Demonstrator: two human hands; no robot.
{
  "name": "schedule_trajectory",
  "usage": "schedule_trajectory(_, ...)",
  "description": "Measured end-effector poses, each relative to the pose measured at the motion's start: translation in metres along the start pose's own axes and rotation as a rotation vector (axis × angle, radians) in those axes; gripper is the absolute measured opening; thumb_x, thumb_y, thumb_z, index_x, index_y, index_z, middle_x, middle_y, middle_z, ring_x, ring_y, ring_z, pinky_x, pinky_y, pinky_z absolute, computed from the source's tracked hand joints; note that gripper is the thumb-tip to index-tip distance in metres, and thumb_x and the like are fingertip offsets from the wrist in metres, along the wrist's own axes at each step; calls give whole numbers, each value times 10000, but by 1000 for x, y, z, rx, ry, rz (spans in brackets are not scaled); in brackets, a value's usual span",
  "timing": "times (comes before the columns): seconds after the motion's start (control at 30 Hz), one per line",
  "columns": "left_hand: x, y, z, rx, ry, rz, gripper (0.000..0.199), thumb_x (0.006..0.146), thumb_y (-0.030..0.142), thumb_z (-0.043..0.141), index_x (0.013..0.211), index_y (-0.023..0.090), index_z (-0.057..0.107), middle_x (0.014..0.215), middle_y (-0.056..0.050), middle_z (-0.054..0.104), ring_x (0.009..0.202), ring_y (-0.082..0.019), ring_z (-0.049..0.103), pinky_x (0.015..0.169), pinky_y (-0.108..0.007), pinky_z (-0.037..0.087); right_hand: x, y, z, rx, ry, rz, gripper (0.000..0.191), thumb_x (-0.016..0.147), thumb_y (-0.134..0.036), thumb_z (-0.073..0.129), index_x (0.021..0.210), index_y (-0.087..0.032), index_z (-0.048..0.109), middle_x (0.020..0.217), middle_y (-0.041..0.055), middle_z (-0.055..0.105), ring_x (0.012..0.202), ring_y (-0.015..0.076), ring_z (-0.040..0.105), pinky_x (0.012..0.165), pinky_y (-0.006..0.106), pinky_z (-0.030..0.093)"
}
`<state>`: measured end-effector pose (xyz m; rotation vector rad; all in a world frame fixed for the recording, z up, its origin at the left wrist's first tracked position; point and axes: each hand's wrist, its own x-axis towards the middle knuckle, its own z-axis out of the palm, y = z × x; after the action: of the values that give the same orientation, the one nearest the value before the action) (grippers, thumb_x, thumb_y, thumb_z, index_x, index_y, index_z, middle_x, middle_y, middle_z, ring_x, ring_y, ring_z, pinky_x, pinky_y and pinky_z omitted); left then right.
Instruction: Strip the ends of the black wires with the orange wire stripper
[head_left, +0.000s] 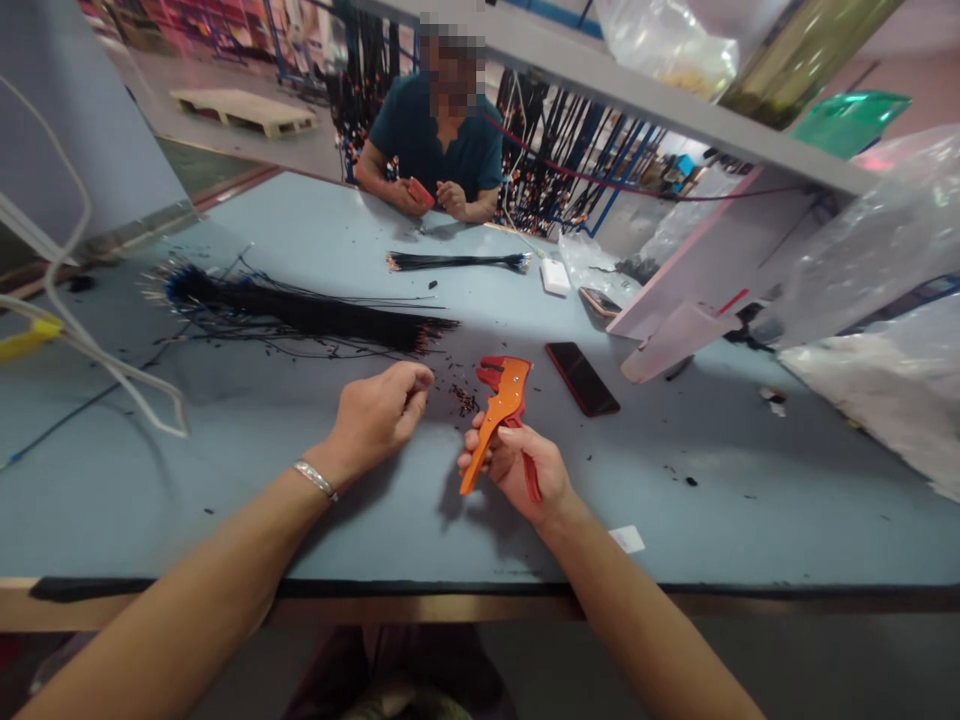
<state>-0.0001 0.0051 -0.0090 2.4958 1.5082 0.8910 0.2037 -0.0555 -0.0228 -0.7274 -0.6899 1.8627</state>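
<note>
My right hand (529, 465) is wrapped round an orange and red wire stripper (501, 405), its red jaws pointing up and to the left. To the left of it, my left hand (386, 405) is closed, with thumb and fingers curled together. What those fingers hold, if anything, is hidden. Beyond my left hand lies a thick bundle of black wires (322, 315) with blue and pale ends on the left and reddish ends on the right. Small dark and copper-coloured scraps (463, 400) are scattered between my left hand and the tool.
A phone (583, 378) lies right of the stripper. A smaller wire bundle (457, 262) and a white box (555, 277) are farther back. Across the table (337, 540) a person (442, 140) holds a red tool. White cables (112, 365) hang at the left; a shelf (675, 95) crosses above.
</note>
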Motion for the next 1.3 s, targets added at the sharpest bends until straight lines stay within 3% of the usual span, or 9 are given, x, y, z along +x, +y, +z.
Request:
schedule_trajectory(0.1,-1,1,2,-140,46,-19,300,882,266,494,1161,187,566,761,7,652,625,-137,579,599,-236,380,0,0,-1,-7,-12,-11,243,758,-279,609,965,-152,600,817,36,682,734,219,697,686,358,552)
schedule_trajectory(0.3,4,-6,7,-463,48,-85,224,865,333,571,1028,188,620,780,7,665,679,-131,594,660,-229,449,-3,-2,-3,-17,-153,83,277,784,-298,616,996,-121,600,822,55,693,719,222,708,684,356,551)
schedule_trajectory(0.47,7,-10,4,-568,61,-73,216,872,281,562,1055,189,629,823,-9,678,742,-146,645,715,-245,491,-5,-2,-3,-18,-200,134,294,768,-299,634,990,-107,614,815,62,696,710,224,711,684,351,555)
schedule_trajectory(0.67,5,-11,3,-519,21,46,289,908,185,479,1178,204,580,912,-24,713,848,-147,688,781,-241,512,-6,-1,0,-49,-222,140,286,775,-311,633,977,-109,613,809,67,698,684,222,709,647,340,556)
schedule_trajectory(1.0,5,-11,4,-451,86,113,298,905,154,481,1183,188,586,899,-28,715,825,-140,682,788,-242,523,-7,0,1,-156,-247,103,283,795,-323,638,975,-110,588,793,72,682,653,212,698,588,325,556)
schedule_trajectory(1.3,4,-13,6,-411,94,156,319,907,132,473,1195,207,588,938,-33,715,860,-150,682,798,-266,532,-8,0,6,-251,-125,74,302,761,-370,708,879,-120,585,687,28,638,527,166,643,462,264,516)
